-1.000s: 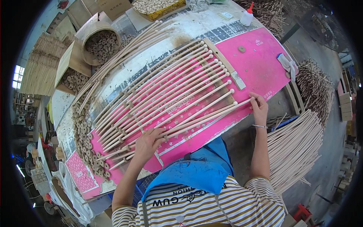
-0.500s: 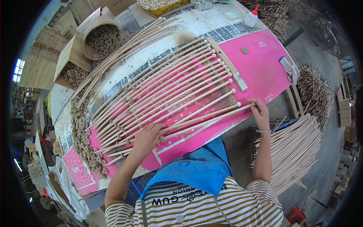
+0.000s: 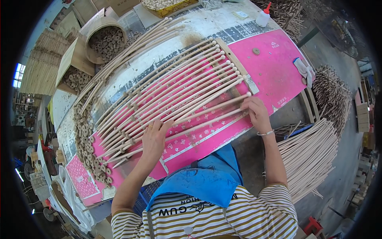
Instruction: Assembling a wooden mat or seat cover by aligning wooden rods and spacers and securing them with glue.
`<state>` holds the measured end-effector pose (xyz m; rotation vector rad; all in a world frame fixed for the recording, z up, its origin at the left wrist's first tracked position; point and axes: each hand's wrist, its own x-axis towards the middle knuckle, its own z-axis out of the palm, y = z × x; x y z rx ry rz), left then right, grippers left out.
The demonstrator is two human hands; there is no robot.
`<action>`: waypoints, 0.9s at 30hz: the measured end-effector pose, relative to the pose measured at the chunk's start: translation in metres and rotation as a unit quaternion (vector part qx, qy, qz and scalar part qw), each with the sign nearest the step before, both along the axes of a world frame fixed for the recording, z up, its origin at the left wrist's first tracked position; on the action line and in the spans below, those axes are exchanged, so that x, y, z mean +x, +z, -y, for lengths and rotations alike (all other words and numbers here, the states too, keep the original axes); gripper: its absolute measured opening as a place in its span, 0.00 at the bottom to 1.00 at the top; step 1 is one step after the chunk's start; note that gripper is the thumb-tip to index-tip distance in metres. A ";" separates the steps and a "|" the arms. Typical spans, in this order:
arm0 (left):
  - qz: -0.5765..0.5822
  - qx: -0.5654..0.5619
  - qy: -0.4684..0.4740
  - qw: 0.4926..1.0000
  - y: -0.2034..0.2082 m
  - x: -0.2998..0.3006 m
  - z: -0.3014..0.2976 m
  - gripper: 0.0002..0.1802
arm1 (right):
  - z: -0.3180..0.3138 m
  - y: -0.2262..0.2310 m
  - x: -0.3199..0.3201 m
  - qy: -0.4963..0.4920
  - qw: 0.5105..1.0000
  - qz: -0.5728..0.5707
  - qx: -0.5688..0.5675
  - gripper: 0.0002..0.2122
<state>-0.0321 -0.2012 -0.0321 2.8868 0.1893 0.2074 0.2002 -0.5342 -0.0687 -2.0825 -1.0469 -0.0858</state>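
A row of long wooden sticks [image 3: 187, 87] with round ball ends lies side by side on the pink-covered table. Small wooden rings [image 3: 126, 143] sit around the sticks toward their left ends. My right hand [image 3: 256, 114] is closed on the right end of the nearest stick [image 3: 207, 124], its fingertips just below the ball [image 3: 248, 94] of the neighbouring stick. Along the same near sticks, my left hand [image 3: 153, 139] is closed from above, its fingers bent over them. What lies under the left palm is hidden.
Loose wooden rings [image 3: 89, 149] are heaped along the table's left side, with more in a round tub [image 3: 95, 49] and a wooden box [image 3: 71, 65]. A notched wooden rack [image 3: 234, 59] supports the ball ends. A glue bottle [image 3: 263, 16], a glove [image 3: 304, 69] and stick bundles [image 3: 308, 159] lie right.
My right hand has moved left and slightly up with the near stick's end. The nearest sticks have shifted up toward the row. My left hand has risen slightly, fingers farther over the sticks.
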 end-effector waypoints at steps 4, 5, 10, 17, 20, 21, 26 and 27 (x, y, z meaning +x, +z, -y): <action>0.008 0.035 -0.004 0.999 -0.006 -0.008 0.006 0.27 | -0.010 0.010 0.003 -0.056 0.995 0.078 -0.027 0.09; 0.005 0.034 -0.012 0.999 -0.006 -0.012 0.006 0.30 | -0.009 0.008 0.004 -0.057 0.995 0.082 -0.023 0.08; -0.035 0.004 -0.031 0.999 0.002 -0.032 0.016 0.33 | 0.004 0.001 0.002 -0.137 0.990 0.035 -0.019 0.10; -0.011 -0.020 0.029 0.999 -0.006 -0.070 0.017 0.38 | 0.012 0.002 -0.006 -0.149 0.987 -0.051 -0.008 0.16; -0.034 -0.043 -0.018 0.998 0.007 -0.100 0.026 0.39 | 0.006 0.005 -0.005 -0.072 0.994 0.023 -0.076 0.14; -0.046 -0.033 -0.028 0.998 0.005 -0.109 0.027 0.40 | 0.006 0.004 -0.005 -0.068 0.995 0.022 -0.076 0.14; -0.011 -0.043 0.045 0.998 -0.003 -0.106 0.027 0.36 | 0.012 -0.002 -0.001 -0.056 0.993 0.050 -0.089 0.12; -0.006 -0.035 0.049 0.998 -0.005 -0.104 0.025 0.34 | 0.013 -0.002 0.000 -0.060 0.993 0.044 -0.088 0.12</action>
